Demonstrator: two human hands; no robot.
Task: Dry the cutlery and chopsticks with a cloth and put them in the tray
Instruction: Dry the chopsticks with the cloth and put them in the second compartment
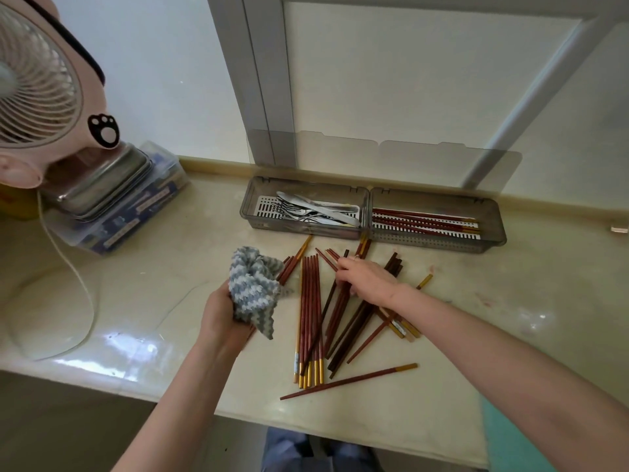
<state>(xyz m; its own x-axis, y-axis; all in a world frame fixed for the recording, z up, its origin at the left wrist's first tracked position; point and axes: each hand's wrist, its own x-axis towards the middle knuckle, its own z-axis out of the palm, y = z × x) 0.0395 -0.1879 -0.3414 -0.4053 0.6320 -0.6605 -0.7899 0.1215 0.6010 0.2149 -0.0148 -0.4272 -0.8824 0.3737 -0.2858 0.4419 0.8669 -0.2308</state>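
Observation:
Several red-brown chopsticks with gold ends (311, 315) lie scattered on the cream counter (493, 301). My left hand (221, 313) grips a bunched blue-and-white cloth (253, 284) at the pile's left edge. My right hand (366, 279) reaches over the pile, its fingers curled onto the chopsticks near their upper ends. Behind them stands a grey two-part tray (369, 212): forks and knives (316, 209) lie in its left compartment, dried chopsticks (425, 221) in the right one. The tray's clear lid stands open against the window.
A pink fan (37, 83) stands at the left, its white cord (78, 277) looping over the counter. Under it a steel tray (102, 178) rests on a blue plastic box (136, 216). The counter's front edge runs just below the chopsticks. A window frame rises behind the tray.

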